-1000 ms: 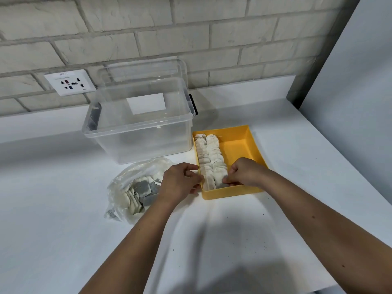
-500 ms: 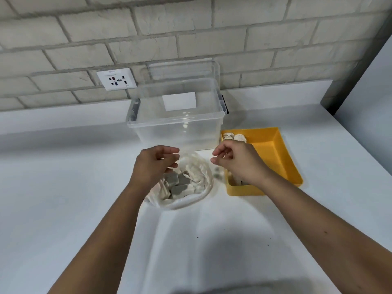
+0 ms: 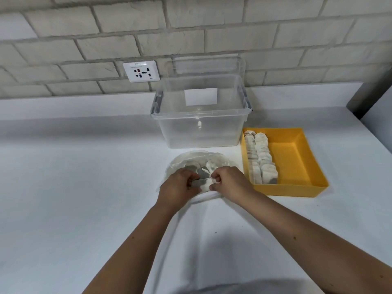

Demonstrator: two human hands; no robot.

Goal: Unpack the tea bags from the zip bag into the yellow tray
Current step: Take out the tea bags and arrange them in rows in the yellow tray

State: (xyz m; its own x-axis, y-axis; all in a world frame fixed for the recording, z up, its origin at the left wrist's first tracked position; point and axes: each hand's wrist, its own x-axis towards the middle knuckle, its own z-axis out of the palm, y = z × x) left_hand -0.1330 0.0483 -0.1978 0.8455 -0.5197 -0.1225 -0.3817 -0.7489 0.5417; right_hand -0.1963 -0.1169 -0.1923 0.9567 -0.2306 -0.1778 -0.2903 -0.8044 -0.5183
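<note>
Both hands meet at the middle of the frame, over the near edge of the zip bag (image 3: 197, 159). It lies crumpled on the white counter (image 3: 84, 187), just in front of the clear bin (image 3: 201, 124). The left hand (image 3: 177, 188) has its fingers curled and pinches the left end of a grey-and-white tea bag (image 3: 200, 183). The right hand (image 3: 230, 183), fingers curled likewise, pinches the pale right end of the same one. The fingertips of the two hands are close together, with the tea bag between them. More tea bags (image 3: 202, 171) lie loose inside the zip bag just beyond the fingers, seen through the plastic.

The tray (image 3: 297, 190) sits right of centre, just beside the zip bag and near the bin's lower right corner. Two rows (image 3: 259, 158) of tea bags stand packed along its left wall, from far end to near end. Its right half shows bare yellow floor.

The bin's lid (image 3: 207, 64) leans behind it against the brick wall (image 3: 212, 24). A white socket (image 3: 141, 71) is on the wall, to the upper left of the bin. Both bare forearms come in from the bottom edge.
</note>
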